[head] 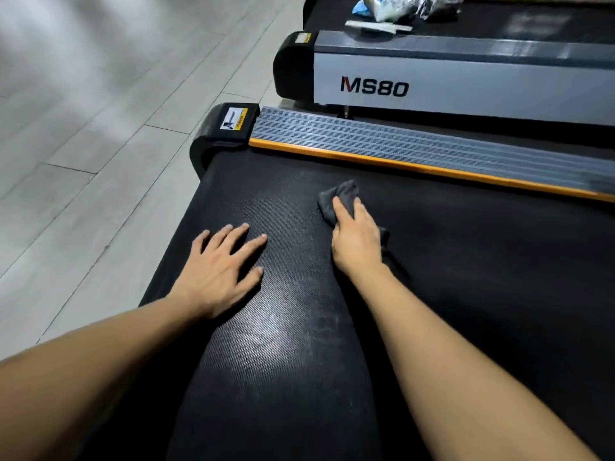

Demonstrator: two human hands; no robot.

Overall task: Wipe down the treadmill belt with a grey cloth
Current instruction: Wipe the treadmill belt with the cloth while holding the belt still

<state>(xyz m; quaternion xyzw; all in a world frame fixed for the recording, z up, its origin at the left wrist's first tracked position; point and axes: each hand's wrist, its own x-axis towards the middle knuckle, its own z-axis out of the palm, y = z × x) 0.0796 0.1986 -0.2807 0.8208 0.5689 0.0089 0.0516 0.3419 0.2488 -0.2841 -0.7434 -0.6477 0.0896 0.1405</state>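
Observation:
The black textured treadmill belt (466, 261) fills the lower part of the head view. A crumpled grey cloth (336, 197) lies on the belt near its far side. My right hand (357, 239) presses on the cloth, fingers curled over it, and part of the cloth sticks out beyond my fingertips and beside my wrist. My left hand (226, 267) rests flat on the belt to the left, fingers spread, holding nothing. A pale dusty sheen shows on the belt between my two arms.
A grey ribbed side rail with an orange edge (416, 151) borders the belt's far side, ending in a black end cap (223, 128). Beyond stands a second treadmill marked MS80 (374, 86) with plastic wrapping and papers (392, 11) on it. Grey floor tiles (83, 144) lie to the left.

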